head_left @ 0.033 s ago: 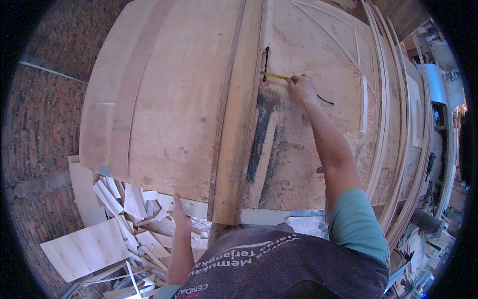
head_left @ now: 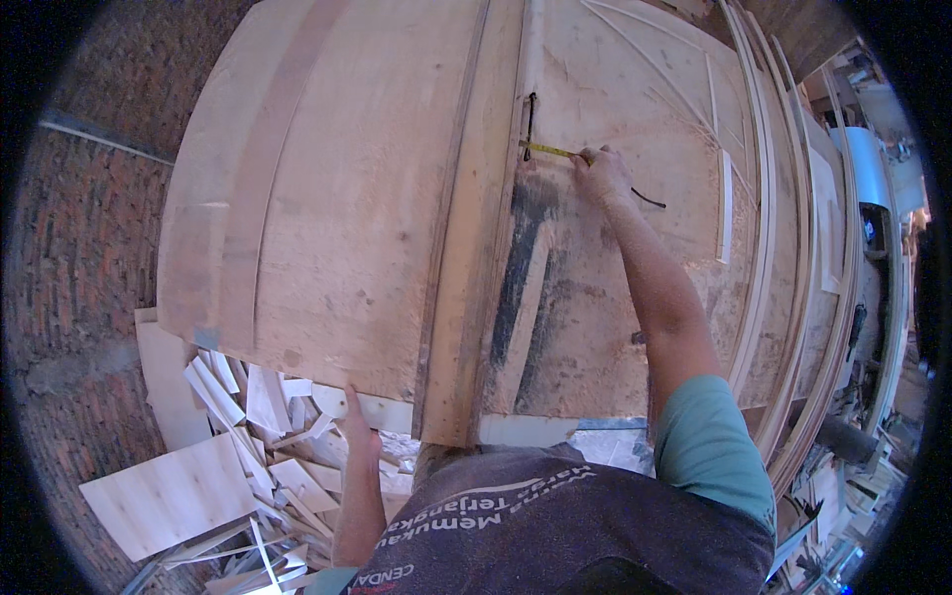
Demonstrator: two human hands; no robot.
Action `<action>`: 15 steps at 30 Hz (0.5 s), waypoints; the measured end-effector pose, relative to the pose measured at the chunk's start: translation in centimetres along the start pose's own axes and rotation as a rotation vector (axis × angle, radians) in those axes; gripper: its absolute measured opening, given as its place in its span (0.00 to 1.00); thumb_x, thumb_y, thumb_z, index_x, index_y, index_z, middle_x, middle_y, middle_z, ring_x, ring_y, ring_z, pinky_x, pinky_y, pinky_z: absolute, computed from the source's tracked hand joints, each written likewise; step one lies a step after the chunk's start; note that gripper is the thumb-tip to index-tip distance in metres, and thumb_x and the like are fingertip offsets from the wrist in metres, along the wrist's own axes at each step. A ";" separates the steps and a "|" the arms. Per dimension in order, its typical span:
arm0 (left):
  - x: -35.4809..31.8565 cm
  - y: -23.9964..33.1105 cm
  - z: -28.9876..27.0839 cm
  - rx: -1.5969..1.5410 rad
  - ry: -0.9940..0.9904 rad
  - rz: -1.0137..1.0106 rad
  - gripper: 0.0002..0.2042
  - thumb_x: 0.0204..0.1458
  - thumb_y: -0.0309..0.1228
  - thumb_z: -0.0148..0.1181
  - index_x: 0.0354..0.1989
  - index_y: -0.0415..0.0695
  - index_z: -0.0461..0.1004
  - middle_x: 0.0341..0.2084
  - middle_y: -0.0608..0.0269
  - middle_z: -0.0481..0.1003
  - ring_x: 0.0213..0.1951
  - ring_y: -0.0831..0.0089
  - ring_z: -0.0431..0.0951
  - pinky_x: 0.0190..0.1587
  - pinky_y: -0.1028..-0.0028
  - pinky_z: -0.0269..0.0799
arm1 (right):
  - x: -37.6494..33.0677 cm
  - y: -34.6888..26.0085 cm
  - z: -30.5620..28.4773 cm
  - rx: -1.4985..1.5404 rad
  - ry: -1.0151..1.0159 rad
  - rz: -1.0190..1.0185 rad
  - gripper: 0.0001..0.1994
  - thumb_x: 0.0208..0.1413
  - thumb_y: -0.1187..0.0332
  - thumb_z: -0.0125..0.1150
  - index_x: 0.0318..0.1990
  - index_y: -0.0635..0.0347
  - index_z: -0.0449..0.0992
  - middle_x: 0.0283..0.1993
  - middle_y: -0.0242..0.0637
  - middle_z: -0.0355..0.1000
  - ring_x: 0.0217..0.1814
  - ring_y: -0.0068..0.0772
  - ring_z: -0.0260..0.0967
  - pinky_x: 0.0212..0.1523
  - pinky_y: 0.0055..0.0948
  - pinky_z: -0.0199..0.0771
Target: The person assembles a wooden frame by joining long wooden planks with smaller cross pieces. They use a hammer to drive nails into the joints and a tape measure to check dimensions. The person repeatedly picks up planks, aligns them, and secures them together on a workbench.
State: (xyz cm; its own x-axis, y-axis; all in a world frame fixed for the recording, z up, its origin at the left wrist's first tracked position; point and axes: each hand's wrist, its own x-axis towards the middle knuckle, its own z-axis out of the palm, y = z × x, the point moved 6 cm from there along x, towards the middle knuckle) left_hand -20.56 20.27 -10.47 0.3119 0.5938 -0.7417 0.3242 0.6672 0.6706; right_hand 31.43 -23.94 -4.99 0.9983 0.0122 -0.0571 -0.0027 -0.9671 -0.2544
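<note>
Tape measure (head_left: pixel 550 150) is located on the table (head_left: pixel 337 228), to the right of a long board (head_left: pixel 464 238) that runs away from the person's body. A short length of yellow blade is drawn out, its free end at or just beside the board's right edge; whether it hooks on cannot be confirmed. The right hand (head_left: pixel 602 174) has its fingers closed around the tape measure, the case being mostly hidden by the grip. The arm is stretched well forward, apparently because the measured spot lies far from the near edge. The blade is held across the board's direction, presumably so that the reading starts squarely from that edge.

A black cord (head_left: pixel 532 119) lies along the board and meets the blade near its free end; a second dark cord (head_left: pixel 650 199) shows just beyond the right hand.

The left hand (head_left: pixel 361 428) is at the table's near edge, one finger extended against it; the others are not clear, so how far they are curled cannot be told. No object is seen in it. The placement suggests support for the leaning body. Below that edge, offcuts (head_left: pixel 213 392) lie heaped beside a plywood sheet (head_left: pixel 169 501).
</note>
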 end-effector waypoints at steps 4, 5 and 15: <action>-0.3 -0.4 -0.4 0.008 0.072 -0.010 0.49 0.56 0.48 0.71 0.74 0.45 0.41 0.63 0.51 0.68 0.61 0.55 0.74 0.60 0.51 0.77 | -0.1 -0.6 0.0 0.002 0.011 -0.015 0.17 0.64 0.50 0.57 0.50 0.47 0.85 0.48 0.46 0.75 0.56 0.51 0.72 0.57 0.47 0.72; -0.4 -0.3 -0.5 0.015 0.071 -0.007 0.48 0.56 0.48 0.71 0.73 0.45 0.41 0.63 0.51 0.68 0.60 0.55 0.74 0.60 0.51 0.77 | -0.1 -0.7 -0.1 -0.002 0.012 -0.017 0.17 0.64 0.50 0.57 0.49 0.47 0.85 0.47 0.45 0.75 0.56 0.51 0.72 0.57 0.47 0.72; 0.0 -0.2 -0.3 0.015 0.006 0.024 0.33 0.60 0.44 0.67 0.67 0.48 0.57 0.57 0.58 0.73 0.56 0.61 0.78 0.55 0.55 0.80 | 0.2 0.1 0.1 0.032 -0.011 0.021 0.17 0.63 0.50 0.59 0.49 0.45 0.85 0.48 0.42 0.75 0.56 0.49 0.72 0.57 0.46 0.71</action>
State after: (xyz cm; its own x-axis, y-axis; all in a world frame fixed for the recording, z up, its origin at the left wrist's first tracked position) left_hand -20.85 20.28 -10.61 0.3147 0.6125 -0.7251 0.3295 0.6459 0.6886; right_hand 31.60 -23.98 -5.16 0.9973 -0.0054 -0.0731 -0.0260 -0.9586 -0.2837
